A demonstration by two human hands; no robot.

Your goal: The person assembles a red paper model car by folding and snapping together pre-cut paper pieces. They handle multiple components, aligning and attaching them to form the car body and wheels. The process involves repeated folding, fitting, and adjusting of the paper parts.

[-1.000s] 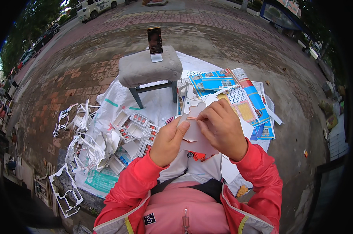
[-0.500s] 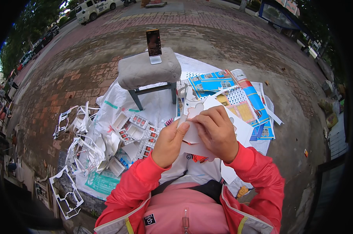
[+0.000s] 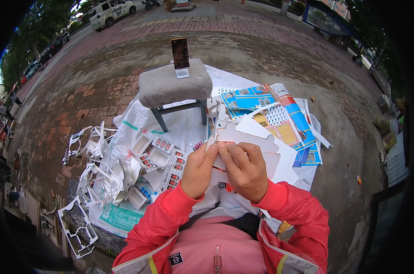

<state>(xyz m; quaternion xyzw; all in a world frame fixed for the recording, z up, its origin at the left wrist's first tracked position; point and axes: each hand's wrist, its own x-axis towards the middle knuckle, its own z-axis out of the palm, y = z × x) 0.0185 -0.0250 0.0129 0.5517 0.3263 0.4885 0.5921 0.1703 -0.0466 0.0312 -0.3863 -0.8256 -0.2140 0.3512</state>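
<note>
In front of my lap I hold a white die-cut board sheet (image 3: 250,139) with a scalloped outline. My left hand (image 3: 199,170) is closed on its left edge, thumb on top. My right hand (image 3: 244,169) is closed beside it, its fingertips pinching the sheet close to my left thumb. A thin red-orange line shows along the cuts below the fingers. The exact spot between the fingertips is hidden. Just beyond my left hand a small pink-and-black striped thing (image 3: 198,145) peeks out.
Left on the white ground sheet (image 3: 131,121) lie white board scraps (image 3: 102,180) and partly built model walls (image 3: 172,166) with red windows. Printed blue and yellow sheets (image 3: 284,123) are piled right. Ahead, a grey padded stool (image 3: 175,84) carries a phone (image 3: 180,53) on a stand.
My right hand has moved slightly left and down, closer to my left thumb. The board has turned flatter, and more of its scalloped edge shows beyond my hands.
</note>
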